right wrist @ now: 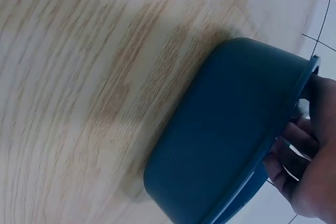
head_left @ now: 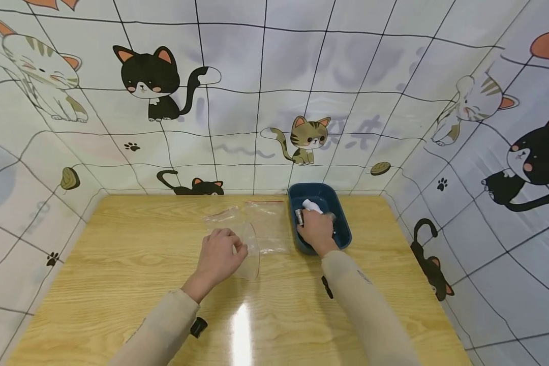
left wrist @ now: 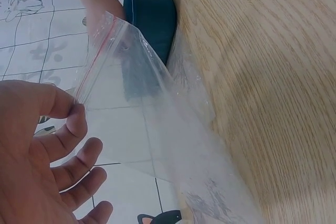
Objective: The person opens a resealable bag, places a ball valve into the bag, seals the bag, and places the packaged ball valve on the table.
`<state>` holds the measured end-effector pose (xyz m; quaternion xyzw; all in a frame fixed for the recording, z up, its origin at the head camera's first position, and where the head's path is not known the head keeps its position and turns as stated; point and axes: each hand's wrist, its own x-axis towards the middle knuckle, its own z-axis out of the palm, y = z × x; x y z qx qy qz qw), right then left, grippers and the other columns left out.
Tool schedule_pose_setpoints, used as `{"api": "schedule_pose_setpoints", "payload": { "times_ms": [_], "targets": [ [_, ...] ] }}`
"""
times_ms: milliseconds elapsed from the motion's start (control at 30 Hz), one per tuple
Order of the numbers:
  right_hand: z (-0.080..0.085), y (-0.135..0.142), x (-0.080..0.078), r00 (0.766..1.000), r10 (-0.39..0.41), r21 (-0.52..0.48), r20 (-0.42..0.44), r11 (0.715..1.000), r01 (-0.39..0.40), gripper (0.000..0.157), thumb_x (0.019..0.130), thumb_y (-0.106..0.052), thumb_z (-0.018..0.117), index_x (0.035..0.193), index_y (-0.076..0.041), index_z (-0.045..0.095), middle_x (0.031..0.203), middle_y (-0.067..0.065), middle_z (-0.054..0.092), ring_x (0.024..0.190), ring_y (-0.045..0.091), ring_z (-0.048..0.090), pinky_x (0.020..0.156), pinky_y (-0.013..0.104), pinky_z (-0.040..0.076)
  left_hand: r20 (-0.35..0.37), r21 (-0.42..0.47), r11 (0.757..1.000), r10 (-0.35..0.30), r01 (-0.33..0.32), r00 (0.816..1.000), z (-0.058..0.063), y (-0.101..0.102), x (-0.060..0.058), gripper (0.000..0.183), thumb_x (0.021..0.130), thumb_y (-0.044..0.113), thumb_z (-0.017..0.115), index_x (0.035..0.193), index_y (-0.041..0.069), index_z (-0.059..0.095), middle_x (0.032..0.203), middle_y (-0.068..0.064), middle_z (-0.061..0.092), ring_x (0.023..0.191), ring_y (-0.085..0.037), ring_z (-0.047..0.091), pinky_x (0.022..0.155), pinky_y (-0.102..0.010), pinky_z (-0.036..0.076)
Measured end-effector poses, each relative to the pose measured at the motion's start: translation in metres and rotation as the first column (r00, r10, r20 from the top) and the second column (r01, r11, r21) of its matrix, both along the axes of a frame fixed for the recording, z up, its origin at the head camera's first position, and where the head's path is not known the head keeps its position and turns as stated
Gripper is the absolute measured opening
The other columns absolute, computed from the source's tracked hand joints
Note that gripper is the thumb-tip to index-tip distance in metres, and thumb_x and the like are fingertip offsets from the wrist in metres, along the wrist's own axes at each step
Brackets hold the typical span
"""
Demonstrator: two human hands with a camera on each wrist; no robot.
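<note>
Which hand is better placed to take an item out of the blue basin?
Probably the right: the right hand reaches into the blue basin, while the left hand is occupied, pinching a clear bag.

Landmark: the blue tub (head_left: 320, 190), by which places are given
Left sleeve (head_left: 157, 328): long, plain beige, soft-looking cloth, to the left of the tub on its near side
Right sleeve (head_left: 370, 310): the same beige, its cuff just beside the tub's near end
Marking (head_left: 364, 276): small and greyish on the right sleeve, close to the tub; too small to read
Left black piece (head_left: 199, 327): short and blocky at the left sleeve's edge facing the tub
Right black piece (head_left: 327, 287): narrow, beside the right sleeve, below the tub's near end; its exact form is partly hidden
Left hand (head_left: 219, 256): bare, left of the tub
Right hand (head_left: 317, 231): bare, at the tub
</note>
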<state>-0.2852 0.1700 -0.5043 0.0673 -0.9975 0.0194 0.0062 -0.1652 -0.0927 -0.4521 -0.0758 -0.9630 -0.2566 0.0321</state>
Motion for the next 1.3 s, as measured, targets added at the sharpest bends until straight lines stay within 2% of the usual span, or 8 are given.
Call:
{"api": "schedule_pose_setpoints", "payload": {
  "times_ms": [133, 333, 467, 700, 800, 867, 1033, 1300],
  "targets": [
    [0.004, 0.002, 0.005, 0.997, 0.039, -0.026, -0.059, 0.999, -0.041, 0.041, 0.090, -0.030, 0.065, 0.127, -0.014, 0.059, 0.112, 0.010, 0.065, 0.099, 0.031, 0.064, 0.081, 0.050, 0.054, -0.009, 0.003, 1.000, -0.007, 0.007, 1.000, 0.000, 0.001, 0.000, 0.031, 0.091, 0.029, 0.057, 0.061, 0.022, 0.060, 0.103, -0.001, 0.065, 0.116, -0.029, 0.053, 0.098, -0.055, 0.039],
    [0.011, 0.002, 0.016, 0.976, 0.129, 0.029, -0.173, 0.992, -0.125, 0.044, 0.089, -0.024, 0.066, 0.131, -0.012, 0.058, 0.120, 0.012, 0.066, 0.108, 0.033, 0.061, 0.082, 0.049, 0.055, -0.017, -0.003, 1.000, -0.020, 0.019, 1.000, 0.001, 0.004, 0.000, 0.031, 0.091, 0.029, 0.057, 0.061, 0.022, 0.061, 0.102, -0.002, 0.066, 0.116, -0.031, 0.053, 0.097, -0.056, 0.039],
    [0.012, 0.003, 0.023, 0.939, 0.213, 0.088, -0.270, 0.977, -0.196, 0.043, 0.089, -0.022, 0.068, 0.129, -0.010, 0.059, 0.123, 0.009, 0.067, 0.110, 0.031, 0.061, 0.082, 0.046, 0.056, -0.017, -0.003, 1.000, -0.018, 0.018, 1.000, 0.000, 0.004, -0.001, 0.030, 0.091, 0.029, 0.057, 0.062, 0.022, 0.061, 0.103, -0.002, 0.065, 0.116, -0.031, 0.053, 0.098, -0.056, 0.039],
    [0.017, 0.002, 0.034, 0.848, 0.335, 0.135, -0.410, 0.942, -0.307, 0.044, 0.085, -0.018, 0.072, 0.127, -0.011, 0.060, 0.122, 0.004, 0.067, 0.109, 0.027, 0.061, 0.084, 0.041, 0.056, -0.016, 0.000, 1.000, -0.016, 0.016, 1.000, 0.001, 0.005, -0.001, 0.029, 0.091, 0.028, 0.056, 0.064, 0.021, 0.061, 0.104, -0.003, 0.066, 0.116, -0.031, 0.053, 0.097, -0.056, 0.039],
    [0.024, -0.001, 0.040, 0.835, 0.347, 0.128, -0.427, 0.937, -0.324, 0.047, 0.084, -0.019, 0.074, 0.128, -0.012, 0.061, 0.122, 0.003, 0.067, 0.108, 0.026, 0.061, 0.084, 0.041, 0.055, -0.021, 0.002, 1.000, -0.014, 0.014, 1.000, 0.002, 0.005, -0.001, 0.028, 0.091, 0.027, 0.056, 0.065, 0.021, 0.062, 0.104, -0.003, 0.066, 0.116, -0.031, 0.053, 0.097, -0.056, 0.039],
    [0.028, -0.005, 0.044, 0.837, 0.350, 0.109, -0.421, 0.935, -0.337, 0.048, 0.084, -0.020, 0.075, 0.129, -0.013, 0.060, 0.123, 0.002, 0.067, 0.108, 0.025, 0.061, 0.085, 0.041, 0.055, -0.022, 0.005, 1.000, -0.015, 0.015, 1.000, 0.001, 0.005, -0.002, 0.028, 0.091, 0.026, 0.055, 0.065, 0.021, 0.062, 0.103, -0.002, 0.066, 0.116, -0.031, 0.053, 0.097, -0.056, 0.039],
    [0.042, -0.019, 0.059, 0.823, 0.399, 0.075, -0.405, 0.911, -0.405, 0.048, 0.085, -0.021, 0.074, 0.130, -0.014, 0.060, 0.124, 0.001, 0.067, 0.106, 0.023, 0.060, 0.088, 0.039, 0.053, -0.028, 0.005, 1.000, -0.013, 0.013, 1.000, -0.001, 0.006, -0.004, 0.026, 0.090, 0.024, 0.055, 0.065, 0.021, 0.063, 0.103, -0.002, 0.066, 0.116, -0.031, 0.053, 0.096, -0.056, 0.039],
    [0.065, -0.047, 0.084, 0.737, 0.483, 0.067, -0.473, 0.854, -0.516, 0.049, 0.080, -0.025, 0.078, 0.126, -0.017, 0.063, 0.116, -0.002, 0.070, 0.102, 0.017, 0.062, 0.084, 0.031, 0.054, -0.059, 0.006, 1.000, -0.014, 0.015, 0.998, -0.003, 0.006, -0.006, 0.024, 0.091, 0.024, 0.056, 0.070, 0.019, 0.065, 0.101, -0.003, 0.067, 0.113, -0.031, 0.055, 0.094, -0.055, 0.041]
  ]
}}
